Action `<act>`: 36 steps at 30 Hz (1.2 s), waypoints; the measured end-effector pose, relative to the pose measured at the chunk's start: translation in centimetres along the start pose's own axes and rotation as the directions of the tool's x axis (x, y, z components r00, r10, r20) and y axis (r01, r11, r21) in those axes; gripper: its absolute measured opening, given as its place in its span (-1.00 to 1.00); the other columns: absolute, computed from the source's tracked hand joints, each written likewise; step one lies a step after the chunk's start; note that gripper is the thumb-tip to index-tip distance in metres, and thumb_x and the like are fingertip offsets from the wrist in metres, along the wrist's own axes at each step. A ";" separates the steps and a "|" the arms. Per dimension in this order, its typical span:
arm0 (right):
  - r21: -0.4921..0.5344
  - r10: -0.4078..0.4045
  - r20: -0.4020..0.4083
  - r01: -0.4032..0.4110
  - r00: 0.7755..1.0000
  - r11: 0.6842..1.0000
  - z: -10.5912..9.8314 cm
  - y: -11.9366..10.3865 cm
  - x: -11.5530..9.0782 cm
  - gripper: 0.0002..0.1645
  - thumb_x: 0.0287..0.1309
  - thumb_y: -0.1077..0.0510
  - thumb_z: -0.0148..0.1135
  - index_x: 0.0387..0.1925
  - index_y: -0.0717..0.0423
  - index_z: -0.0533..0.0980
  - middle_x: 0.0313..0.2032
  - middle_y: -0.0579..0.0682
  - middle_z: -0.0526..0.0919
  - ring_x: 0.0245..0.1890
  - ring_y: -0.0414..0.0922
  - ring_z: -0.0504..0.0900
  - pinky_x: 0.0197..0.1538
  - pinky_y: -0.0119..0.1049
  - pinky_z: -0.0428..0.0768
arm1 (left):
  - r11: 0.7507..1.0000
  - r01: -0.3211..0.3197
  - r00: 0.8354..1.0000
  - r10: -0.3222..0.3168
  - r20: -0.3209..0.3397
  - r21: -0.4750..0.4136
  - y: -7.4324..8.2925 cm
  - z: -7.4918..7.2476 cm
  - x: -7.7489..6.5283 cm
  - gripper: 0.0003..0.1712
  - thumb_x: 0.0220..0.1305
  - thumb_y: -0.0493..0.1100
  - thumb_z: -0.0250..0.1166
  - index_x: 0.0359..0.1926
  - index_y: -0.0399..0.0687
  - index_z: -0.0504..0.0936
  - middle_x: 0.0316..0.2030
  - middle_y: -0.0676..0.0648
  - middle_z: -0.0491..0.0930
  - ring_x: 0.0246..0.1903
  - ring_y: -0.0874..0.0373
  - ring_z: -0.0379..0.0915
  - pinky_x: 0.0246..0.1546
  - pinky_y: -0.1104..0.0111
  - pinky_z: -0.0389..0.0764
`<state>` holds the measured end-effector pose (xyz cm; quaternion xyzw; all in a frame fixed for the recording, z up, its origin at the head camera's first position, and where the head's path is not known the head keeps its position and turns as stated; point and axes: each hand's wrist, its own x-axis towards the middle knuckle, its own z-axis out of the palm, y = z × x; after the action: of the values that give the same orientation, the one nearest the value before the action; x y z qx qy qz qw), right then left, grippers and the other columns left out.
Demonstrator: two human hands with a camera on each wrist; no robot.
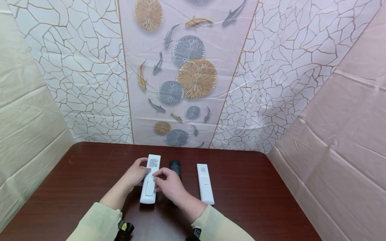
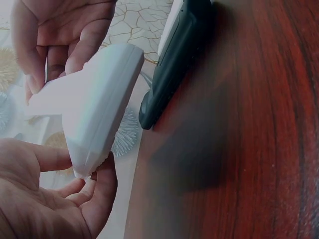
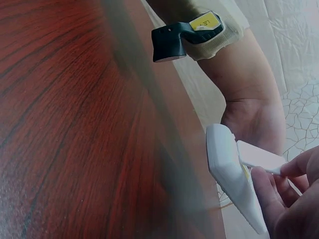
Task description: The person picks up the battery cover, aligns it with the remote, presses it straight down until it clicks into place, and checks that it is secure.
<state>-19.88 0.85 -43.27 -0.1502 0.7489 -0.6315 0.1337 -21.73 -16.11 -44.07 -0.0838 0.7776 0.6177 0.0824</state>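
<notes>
A white remote control (image 1: 147,199) is held above the table with its back, printed with a code label, facing up. My left hand (image 1: 137,174) grips it along its left side, thumb on the back. With thumb and fingers my right hand (image 1: 172,184) pinches one end of the white battery cover (image 1: 149,188). Both wrist views show the cover (image 3: 260,157) angled away from the remote's back, its other end still at the remote (image 2: 107,94). What is inside the compartment is mostly hidden.
A black remote control (image 1: 175,165) lies just beyond my right hand, partly covered by it. Further right, a second white remote (image 1: 205,184) lies back up on the dark red-brown table (image 1: 247,187). Patterned cloth (image 1: 187,110) hangs behind the table.
</notes>
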 end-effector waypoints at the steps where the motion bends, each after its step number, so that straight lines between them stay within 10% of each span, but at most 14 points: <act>1: -0.001 0.002 0.002 -0.002 1.000 1.000 0.0 0.0 0.0 -0.90 0.30 0.32 0.21 -0.19 0.22 0.60 -0.27 0.04 0.57 -0.42 -0.11 0.66 -0.32 -0.25 0.71 | 1.000 -0.003 1.000 0.003 0.002 -0.002 0.0 0.0 0.0 -0.38 0.46 -0.26 0.02 0.45 -0.26 0.08 0.12 -0.45 0.44 -0.15 -0.07 0.58 -0.32 0.08 0.67; 36: -0.334 -0.070 -0.027 0.057 0.997 0.941 -0.5 0.7 0.5 -0.93 0.23 0.24 0.27 -0.31 0.06 0.66 -0.40 -0.16 0.58 -0.42 -0.26 0.46 -0.37 -0.39 0.48 | 0.999 -0.046 0.999 0.047 0.023 -0.027 0.8 0.8 -0.9 -0.41 0.47 -0.27 0.02 0.43 -0.25 0.08 0.09 -0.47 0.47 -0.22 -0.03 0.60 -0.33 0.05 0.68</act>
<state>-20.54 1.22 -43.85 -0.1827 0.8419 -0.5026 0.0716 -21.05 -15.16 -43.26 -0.0594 0.7699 0.6308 0.0762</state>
